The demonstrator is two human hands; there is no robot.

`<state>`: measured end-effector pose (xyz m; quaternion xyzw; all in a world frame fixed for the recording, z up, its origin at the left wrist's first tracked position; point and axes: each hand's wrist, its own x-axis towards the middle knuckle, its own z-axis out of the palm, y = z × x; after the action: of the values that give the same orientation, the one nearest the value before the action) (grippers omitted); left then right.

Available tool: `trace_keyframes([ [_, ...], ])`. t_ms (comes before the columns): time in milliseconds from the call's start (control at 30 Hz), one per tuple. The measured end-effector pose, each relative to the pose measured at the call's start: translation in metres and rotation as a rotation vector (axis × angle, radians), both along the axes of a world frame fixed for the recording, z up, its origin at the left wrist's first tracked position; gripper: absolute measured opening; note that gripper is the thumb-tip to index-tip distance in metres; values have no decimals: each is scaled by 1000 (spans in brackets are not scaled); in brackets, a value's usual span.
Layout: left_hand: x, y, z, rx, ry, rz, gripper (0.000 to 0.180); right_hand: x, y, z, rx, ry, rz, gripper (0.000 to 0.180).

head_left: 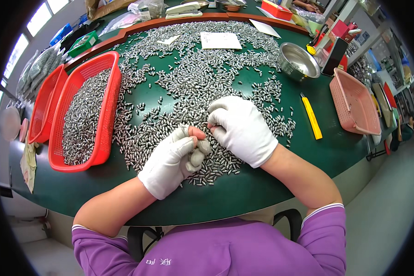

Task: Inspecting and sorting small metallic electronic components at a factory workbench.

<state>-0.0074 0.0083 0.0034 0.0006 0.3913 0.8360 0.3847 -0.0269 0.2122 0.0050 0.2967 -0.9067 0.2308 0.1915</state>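
Observation:
Small silvery bullet-shaped metal parts (195, 85) lie in a broad spread over the green table (280, 175). Near its front edge my left hand (170, 158), in a white glove with bare fingertips showing, is curled closed with the palm turned inward. What it holds, if anything, is hidden by the fingers. Just to its right, my right hand (244, 129), gloved the same way, reaches down into the parts. Its thumb and forefinger are drawn together at the pile, and the back of the hand covers most of the fingers. The two hands are close but apart.
At left stands a red plastic basket (116, 99) full of the parts, beside another red basket (37, 117). A steel bowl (303, 57), a yellow utility knife (312, 117) and a pink basket (352, 106) are at right. White paper (221, 40) lies on the far parts.

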Motion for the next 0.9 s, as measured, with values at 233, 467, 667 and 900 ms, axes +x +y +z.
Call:
trace_keyframes([
  [233, 0, 3, 8, -100, 1, 12, 15, 13, -3, 11, -386, -266, 103, 12],
  [467, 2, 2, 8, -133, 31, 9, 14, 20, -7, 16, -471, -371, 122, 17],
  [667, 2, 2, 8, -96, 18, 7, 12, 9, -5, 22, -364, -10, 313, 21],
  [900, 2, 3, 8, -101, -14, 34, 10, 7, -4, 14, -389, -17, 274, 18],
])
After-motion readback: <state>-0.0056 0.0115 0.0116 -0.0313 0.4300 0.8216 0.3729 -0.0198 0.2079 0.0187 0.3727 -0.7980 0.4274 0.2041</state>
